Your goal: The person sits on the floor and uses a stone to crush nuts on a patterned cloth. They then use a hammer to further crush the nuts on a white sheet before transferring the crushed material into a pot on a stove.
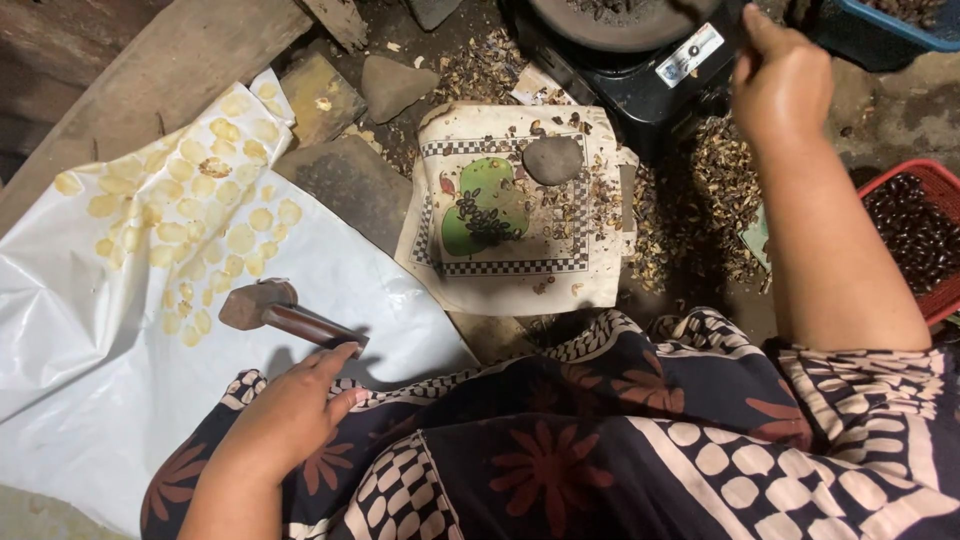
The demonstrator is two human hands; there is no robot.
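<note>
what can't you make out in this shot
- Right hand: fingertips blur against the dark pan at the top edge, head view; grip unclear.
- Pan: cut off by the top edge; contents unreadable.
- Red basket: cut off by the right edge.
- Left hand: palm faces down by the hammer handle; contact uncertain.

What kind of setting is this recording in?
Probably a home or small workshop floor where nuts are cracked by hand: flattened pale pieces on a white sheet, husk litter, and a stone on a cloth.
</note>
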